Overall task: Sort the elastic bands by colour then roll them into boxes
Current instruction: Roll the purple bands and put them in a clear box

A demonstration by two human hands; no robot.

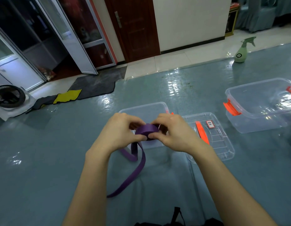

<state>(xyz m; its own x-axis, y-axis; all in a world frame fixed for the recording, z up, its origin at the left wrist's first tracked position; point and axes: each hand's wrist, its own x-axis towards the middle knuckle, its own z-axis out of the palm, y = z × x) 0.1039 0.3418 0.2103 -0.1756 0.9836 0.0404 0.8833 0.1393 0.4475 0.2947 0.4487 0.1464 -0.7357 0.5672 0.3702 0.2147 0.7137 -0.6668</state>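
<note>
Left hand [118, 132]: pinching the purple woven elastic band [147, 129], partly wound into a coil.
Right hand [174, 132]: gripping the same coil from the other side, holding it over the small clear plastic box [144, 108].
Progress: rolling only half done, judging by the long tail [133, 173] trailing onto the glossy teal surface [60, 160]; nothing seeming to lie in this box yet, nor in the larger clear box with orange clips [249, 101].
Writing: white red-edged label [210, 124] on the clear lid [223, 144] showing characters too small for reading.
</note>
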